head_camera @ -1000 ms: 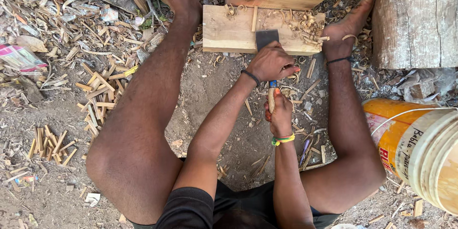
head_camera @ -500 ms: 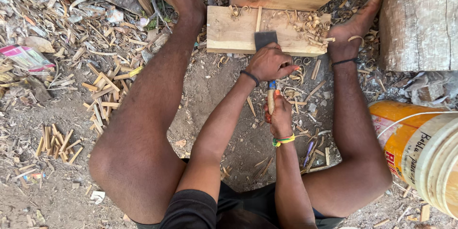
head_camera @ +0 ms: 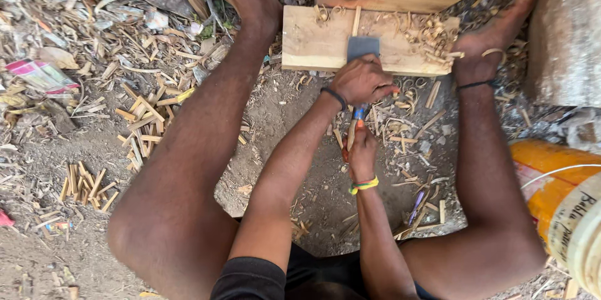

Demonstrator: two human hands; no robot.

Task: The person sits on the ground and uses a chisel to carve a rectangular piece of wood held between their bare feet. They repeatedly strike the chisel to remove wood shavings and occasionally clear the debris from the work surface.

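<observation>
Wood chips and sticks everywhere on the dirt, and the person's squatting right in the middle of it, knees wide. Nearest the camera, the right hand (head_camera: 362, 157) is curled tight round the wooden handle (head_camera: 352, 132) of a chisel, wrist with a yellow-green band (head_camera: 364, 185), forearm coming straight up from the body. Just past it the left hand (head_camera: 363, 81) is closed over the upper shaft, knuckles up, black band on the wrist, arm angled in from the left knee. So both fists are stacked on the 1 tool, nearly touching. The dark flat blade (head_camera: 363, 47) pokes out beyond the left hand and lies on the near edge of a pale wooden board (head_camera: 313, 40), beside a thin upright stick. Curly shavings (head_camera: 432, 32) pile near the board's right end. 2 bare feet brace at the board's corners. An orange bucket (head_camera: 551, 187) sits off to the right.
</observation>
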